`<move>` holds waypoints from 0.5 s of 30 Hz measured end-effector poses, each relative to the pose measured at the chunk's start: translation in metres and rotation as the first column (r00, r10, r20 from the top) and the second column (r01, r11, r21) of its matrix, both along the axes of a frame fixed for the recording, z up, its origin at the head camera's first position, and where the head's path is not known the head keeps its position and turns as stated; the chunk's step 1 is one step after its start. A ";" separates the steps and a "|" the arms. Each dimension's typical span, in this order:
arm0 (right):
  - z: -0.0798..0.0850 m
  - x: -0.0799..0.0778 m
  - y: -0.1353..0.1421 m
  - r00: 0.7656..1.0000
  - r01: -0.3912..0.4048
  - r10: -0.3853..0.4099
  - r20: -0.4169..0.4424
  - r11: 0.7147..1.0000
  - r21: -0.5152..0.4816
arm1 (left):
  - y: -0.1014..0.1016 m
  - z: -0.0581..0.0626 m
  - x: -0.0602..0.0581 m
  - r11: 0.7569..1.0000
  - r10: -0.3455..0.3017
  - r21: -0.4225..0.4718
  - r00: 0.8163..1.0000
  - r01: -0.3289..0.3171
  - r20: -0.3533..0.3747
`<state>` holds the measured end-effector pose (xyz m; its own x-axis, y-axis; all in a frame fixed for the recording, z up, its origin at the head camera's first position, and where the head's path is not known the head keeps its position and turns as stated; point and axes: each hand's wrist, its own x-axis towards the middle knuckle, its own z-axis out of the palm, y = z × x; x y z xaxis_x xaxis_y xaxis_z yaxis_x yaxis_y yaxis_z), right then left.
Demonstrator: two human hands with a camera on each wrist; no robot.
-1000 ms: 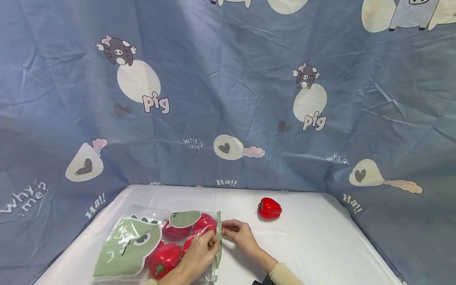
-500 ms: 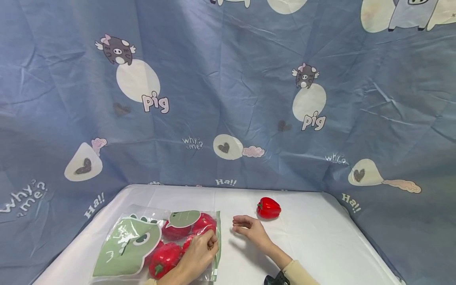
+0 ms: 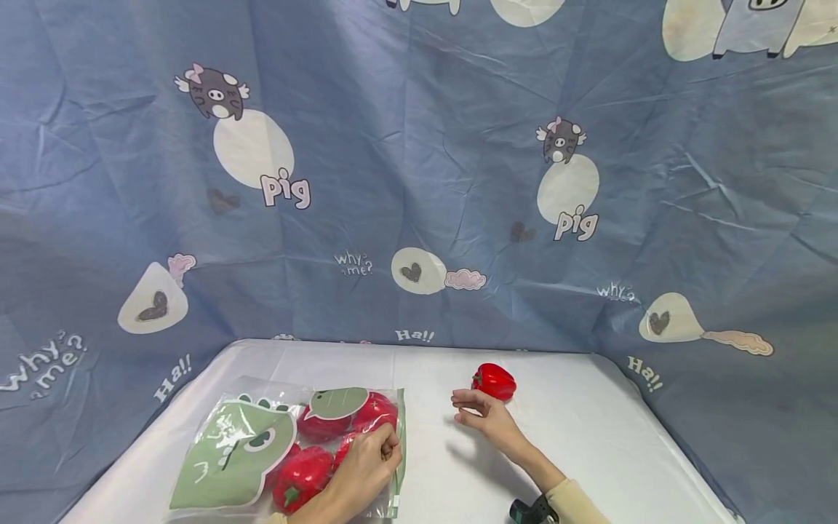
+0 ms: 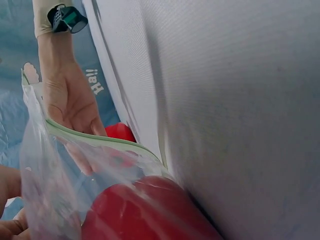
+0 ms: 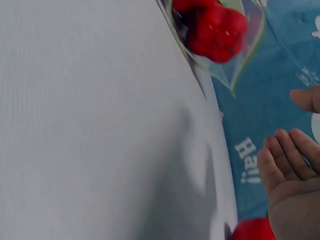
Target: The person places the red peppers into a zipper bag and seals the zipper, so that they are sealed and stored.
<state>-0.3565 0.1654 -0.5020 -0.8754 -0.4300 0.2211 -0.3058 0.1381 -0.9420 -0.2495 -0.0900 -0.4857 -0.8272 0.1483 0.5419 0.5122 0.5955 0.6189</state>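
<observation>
A clear zip bag (image 3: 238, 458) with a green dinosaur print lies at the left of the table, several red bell peppers (image 3: 304, 477) inside it. My left hand (image 3: 365, 466) pinches the bag's upper layer near its green-edged mouth. That mouth gapes in the right wrist view, where a bell pepper (image 5: 220, 32) shows inside. To the right, my right hand (image 3: 492, 423) is held above the table with fingers extended and nothing in them. Just beyond it lies a loose red bell pepper (image 3: 495, 380), partly covered by the hand in the right wrist view.
The white-covered table (image 3: 589, 451) has rounded far corners. A blue curtain (image 3: 419, 182) with pig prints hangs behind it and along both sides. A dark device (image 3: 533, 509) is strapped on the right wrist.
My right hand has drawn away from the bag's mouth and moved right, close to the loose bell pepper. The left hand and the bag have stayed in place.
</observation>
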 end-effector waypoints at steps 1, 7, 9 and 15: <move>0.002 0.000 0.004 1.000 0.001 -0.001 -0.003 1.000 0.003 | 0.000 0.000 0.000 1.000 0.000 -0.001 1.000 0.000 0.004; 0.008 -0.004 0.028 1.000 0.029 -0.029 -0.012 0.999 0.022 | 0.000 0.000 0.001 1.000 0.001 -0.004 1.000 -0.001 0.017; 0.008 -0.006 0.034 1.000 0.030 -0.030 -0.002 1.000 0.005 | 0.000 0.000 0.001 1.000 0.003 -0.006 1.000 -0.002 0.019; 0.012 -0.011 0.052 0.997 0.074 -0.074 0.022 0.997 -0.020 | 0.000 0.000 0.001 1.000 0.005 -0.010 1.000 -0.004 0.021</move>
